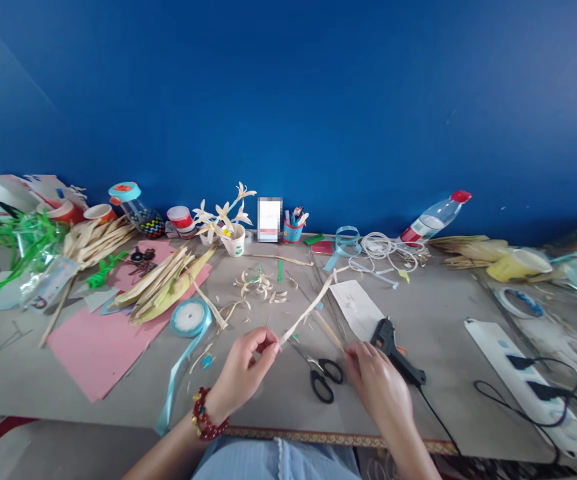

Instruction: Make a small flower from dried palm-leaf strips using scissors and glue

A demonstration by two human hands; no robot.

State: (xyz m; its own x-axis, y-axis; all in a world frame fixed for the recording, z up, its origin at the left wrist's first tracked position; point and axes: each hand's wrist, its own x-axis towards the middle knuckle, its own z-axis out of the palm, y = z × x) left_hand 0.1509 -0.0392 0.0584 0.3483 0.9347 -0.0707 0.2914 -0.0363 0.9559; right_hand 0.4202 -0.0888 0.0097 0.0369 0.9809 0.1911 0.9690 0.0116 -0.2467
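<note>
Head view: a grey desk [436, 300] stood against a blue wall [288, 100].
Left hand [243, 367]: its grip pinched the near end of a pale strip [304, 317].
Strip: ran from those fingertips toward one o'clock.
Right hand [381, 383]: fingertips were at the near ends of thin sticks [328, 329]; whether its grip held them, I couldn't tell.
Scissors [321, 388]: lay between the hands, blades toward eleven o'clock.
Glue gun [398, 353]: sat at the right hand's one o'clock.

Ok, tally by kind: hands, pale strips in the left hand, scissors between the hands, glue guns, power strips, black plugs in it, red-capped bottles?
Hands: 2, left hand and right hand
Pale strip: 1
Scissors: 1
Glue gun: 1
Power strip: 1
Black plugs: 2
Bottle: 1
Total: 9
</note>
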